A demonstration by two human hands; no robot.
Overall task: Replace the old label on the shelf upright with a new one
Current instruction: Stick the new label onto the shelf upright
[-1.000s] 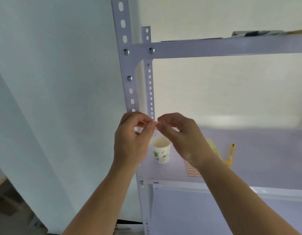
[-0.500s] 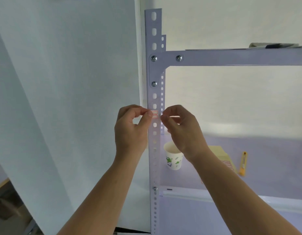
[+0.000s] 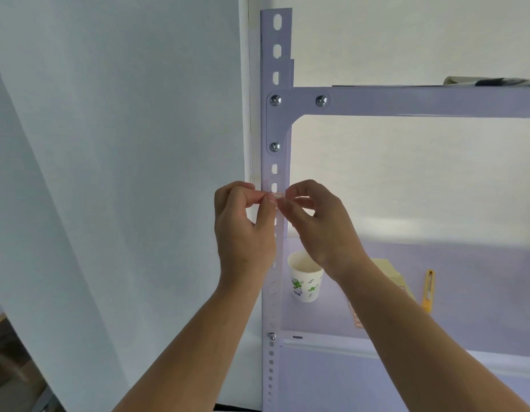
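A small white label with a red border (image 3: 278,196) lies across the front of the pale perforated shelf upright (image 3: 274,126), just below a slot. My left hand (image 3: 243,230) pinches the label's left end between thumb and forefinger. At the label's right end my right hand (image 3: 317,224) pinches it with curled fingers. Both hands sit level with each other in front of the upright. Most of the label is hidden by my fingertips.
On the shelf board (image 3: 466,292) stand a white paper cup with green print (image 3: 306,278), a yellowish pad (image 3: 388,272) and a sheet of red-bordered labels (image 3: 356,318) partly behind my right arm. A yellow utility knife (image 3: 428,289) lies further right. A white curtain (image 3: 109,173) hangs left.
The label came out from between my pinched fingers and now lies against the upright. The view swung left, so the upright stands near centre, and both hands rose slightly.
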